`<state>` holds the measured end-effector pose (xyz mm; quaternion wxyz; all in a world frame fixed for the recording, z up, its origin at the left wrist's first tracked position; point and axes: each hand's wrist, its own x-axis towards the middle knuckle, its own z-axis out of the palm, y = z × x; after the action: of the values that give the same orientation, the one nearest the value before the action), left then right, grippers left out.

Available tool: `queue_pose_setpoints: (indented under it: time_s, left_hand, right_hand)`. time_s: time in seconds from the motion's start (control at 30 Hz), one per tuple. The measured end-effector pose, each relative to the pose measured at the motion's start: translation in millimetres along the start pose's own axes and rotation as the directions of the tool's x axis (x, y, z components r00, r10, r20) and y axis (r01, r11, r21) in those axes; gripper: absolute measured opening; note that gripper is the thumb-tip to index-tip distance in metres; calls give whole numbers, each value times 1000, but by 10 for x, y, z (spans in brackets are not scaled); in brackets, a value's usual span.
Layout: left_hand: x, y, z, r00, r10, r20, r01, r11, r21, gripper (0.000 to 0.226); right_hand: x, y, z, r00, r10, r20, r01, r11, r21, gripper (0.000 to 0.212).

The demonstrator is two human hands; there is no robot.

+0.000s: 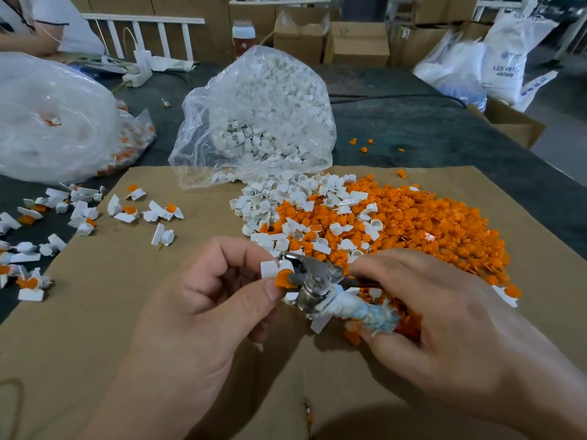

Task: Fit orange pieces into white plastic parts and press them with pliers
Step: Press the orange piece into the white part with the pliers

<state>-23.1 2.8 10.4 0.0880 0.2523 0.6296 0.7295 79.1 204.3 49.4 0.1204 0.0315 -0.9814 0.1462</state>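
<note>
Currently, the left hand point(219, 300) holds a white plastic part point(269, 268) above the desk point(413, 128), close to its near edge. Its fingers point(254, 293) are clenched on the part, which is pinched between thumb and forefinger. An orange piece point(282, 279) sits against the lower side of this part and touches the thumb tip.

The right hand point(444, 315) grips the pliers point(313, 276), its fingers point(390, 341) curled round the handles. One handle carries a frayed white and blue wrapping point(365, 312). The jaws reach leftward and bear on the part from above and on the orange piece from below.

A cardboard sheet point(127, 312) covers the near portion of the desk. A pile of orange pieces point(428, 227) lies toward the right edge of the sheet. Loose white parts point(276, 201) lie against the left side of this pile and partly over it. A clear bag of white parts point(263, 122) rests at the far edge of the sheet, its mouth facing the pile.

Assembled parts point(79, 217), white with orange inserts, are scattered toward the left edge of the desk, some on the sheet and some off it. A second clear bag point(54, 122) stands behind them at the left edge.
</note>
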Motion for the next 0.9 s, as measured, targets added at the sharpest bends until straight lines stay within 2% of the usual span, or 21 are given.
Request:
queue_pose_setpoints:
  time_s: [0.07, 0.13, 0.3, 0.43, 0.57, 0.77, 0.9]
  left_hand:
    - [-6, 20, -3, 1000, -8, 18, 8, 1000, 8, 44]
    - [-10, 33, -5, 1000, -21, 16, 21, 1000, 11, 46]
    - [-6, 29, -8, 999, -40, 7, 40, 999, -3, 22]
    - [-14, 23, -6, 998, -32, 47, 32, 999, -3, 35]
    - [-12, 9, -27, 999, -25, 37, 25, 1000, -4, 19]
    - [-8, 49, -6, 999, -31, 30, 32, 998, -51, 18]
    - [-11, 52, -9, 999, -38, 32, 39, 998, -43, 18]
  right_hand:
    - [-1, 0, 3, 1000, 4, 5, -4, 1000, -9, 49]
    - [7, 2, 7, 1000, -2, 20, 2, 1000, -28, 50]
    - [27, 5, 7, 1000, -6, 10, 7, 995, -97, 35]
    - [25, 1, 6, 999, 10, 36, -5, 992, -127, 28]
    - [26, -30, -5, 998, 39, 39, -33, 990, -140, 30]
    - [14, -101, -32, 1000, 26, 4, -25, 988, -149, 27]
    - [7, -96, -25, 998, 57, 42, -50, 989, -138, 29]
